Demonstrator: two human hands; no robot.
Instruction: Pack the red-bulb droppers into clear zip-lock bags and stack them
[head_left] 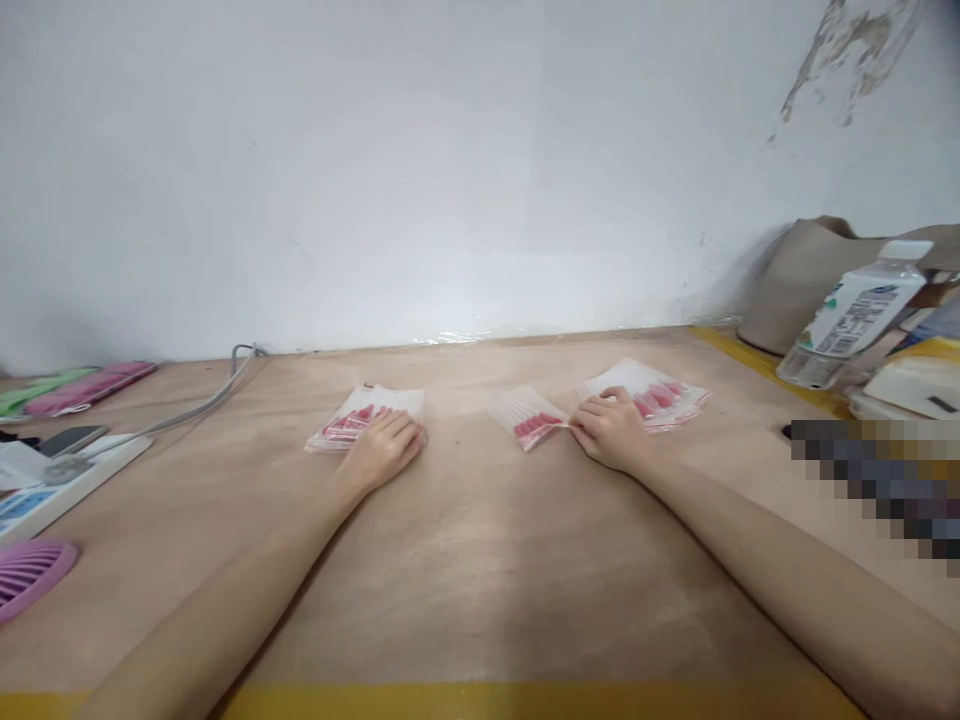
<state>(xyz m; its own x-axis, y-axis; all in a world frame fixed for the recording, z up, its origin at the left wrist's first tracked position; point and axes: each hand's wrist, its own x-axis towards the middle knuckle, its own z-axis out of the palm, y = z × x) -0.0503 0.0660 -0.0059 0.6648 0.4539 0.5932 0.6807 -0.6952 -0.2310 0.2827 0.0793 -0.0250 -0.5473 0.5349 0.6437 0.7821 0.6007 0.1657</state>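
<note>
My left hand [388, 445] rests over the right side of a pile of clear plastic bags [341, 428] with pinkish-red pieces inside. Its fingers are curled together at the pile's edge, partly hiding the bags. Further right, a single clear bag [534, 422] lies slanted on the table, a row of red pieces along its lower end; the pieces are too blurred to name. My right hand [613, 432] pinches that bag's right corner between thumb and fingers. Just behind this hand, more such bags [660, 395] lie fanned out and overlapping, partly covered by the hand.
The wooden table [450, 560] meets a white wall. At left are a power strip [82, 480] with a grey cable, a phone [71, 441], pink and green packets [90, 388] and a purple slotted object [34, 575]. A bottle [855, 315] and a beige bag [787, 275] stand right.
</note>
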